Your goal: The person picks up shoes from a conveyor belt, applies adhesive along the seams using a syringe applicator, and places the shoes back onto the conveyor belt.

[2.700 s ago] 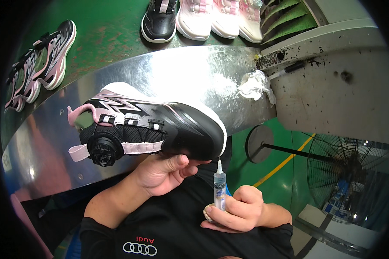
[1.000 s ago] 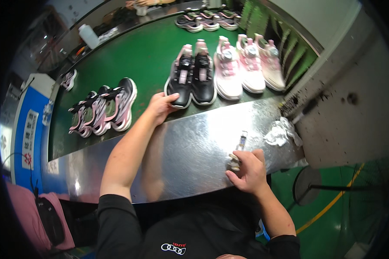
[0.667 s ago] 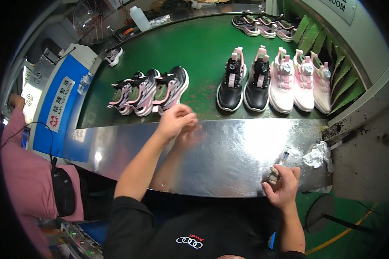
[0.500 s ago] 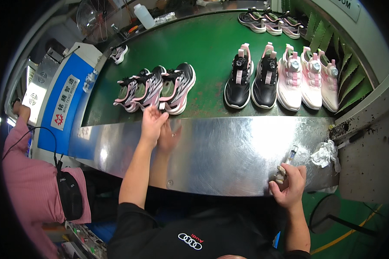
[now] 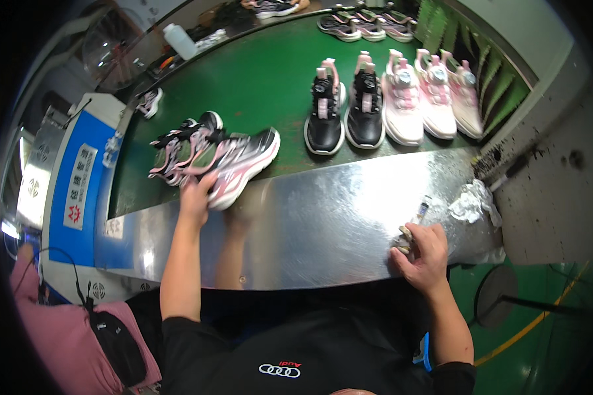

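Note:
At the left edge of the green surface, my left hand (image 5: 196, 199) is closed on the heel of a black-and-pink sneaker (image 5: 250, 163). The sneaker is tilted, with its white sole edge over the metal ledge and its toe pointing away to the right. Two similar black-and-pink sneakers (image 5: 171, 157) stand just left of it, partly covered by it. My right hand (image 5: 425, 255), over the right part of the ledge, pinches a small lumpy beige piece (image 5: 404, 241) whose kind I cannot make out. A slim clear tube with a dark end (image 5: 422, 210) lies just beyond its fingers.
Two black sneakers (image 5: 325, 122) and several white-and-pink sneakers (image 5: 402, 112) stand at right on the green belt (image 5: 244, 92). Crumpled white wrapping (image 5: 469, 203) lies on the metal ledge (image 5: 323, 224). Green strips hang at far right. A person in pink (image 5: 105, 342) is at lower left.
My left hand has taken hold of the nearest black-and-pink sneaker by the heel and tilted it toward the ledge. The right hand keeps its pinch. The whole view has shifted and turned slightly.

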A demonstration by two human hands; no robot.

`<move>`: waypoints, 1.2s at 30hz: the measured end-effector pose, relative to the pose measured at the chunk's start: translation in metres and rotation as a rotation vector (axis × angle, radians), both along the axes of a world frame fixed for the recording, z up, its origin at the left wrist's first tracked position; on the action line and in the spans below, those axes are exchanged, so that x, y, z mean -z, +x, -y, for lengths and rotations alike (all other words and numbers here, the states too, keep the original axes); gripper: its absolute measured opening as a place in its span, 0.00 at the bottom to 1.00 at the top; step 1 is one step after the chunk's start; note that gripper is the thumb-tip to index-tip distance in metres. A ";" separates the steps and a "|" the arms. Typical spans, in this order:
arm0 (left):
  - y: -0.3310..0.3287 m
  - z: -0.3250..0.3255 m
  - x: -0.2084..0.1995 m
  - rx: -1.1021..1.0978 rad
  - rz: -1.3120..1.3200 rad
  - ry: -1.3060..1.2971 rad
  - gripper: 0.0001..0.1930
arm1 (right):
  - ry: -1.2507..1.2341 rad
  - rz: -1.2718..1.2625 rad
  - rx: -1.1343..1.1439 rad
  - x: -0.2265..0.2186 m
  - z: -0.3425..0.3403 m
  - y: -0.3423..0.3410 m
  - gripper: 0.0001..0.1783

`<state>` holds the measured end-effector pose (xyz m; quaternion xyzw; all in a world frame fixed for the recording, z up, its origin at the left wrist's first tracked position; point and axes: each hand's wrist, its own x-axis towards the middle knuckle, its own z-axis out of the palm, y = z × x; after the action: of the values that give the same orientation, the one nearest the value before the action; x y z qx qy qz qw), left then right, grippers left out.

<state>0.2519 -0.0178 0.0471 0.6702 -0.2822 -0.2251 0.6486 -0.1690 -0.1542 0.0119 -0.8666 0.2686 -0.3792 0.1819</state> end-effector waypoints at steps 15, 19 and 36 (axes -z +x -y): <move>-0.046 -0.013 0.011 0.154 -0.280 -0.020 0.28 | 0.638 0.228 0.050 0.000 -0.019 -0.043 0.28; 0.021 0.014 0.051 0.317 -0.039 0.350 0.16 | 0.552 0.147 0.111 -0.014 -0.023 -0.039 0.32; -0.114 0.027 -0.008 0.557 -0.691 -0.329 0.29 | 1.063 0.390 -0.491 -0.076 -0.024 -0.004 0.29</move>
<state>0.1383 -0.0446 0.0555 0.3430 -0.2507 -0.5527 0.7170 -0.1734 -0.1306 0.0879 -0.6088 0.1752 -0.2919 0.7165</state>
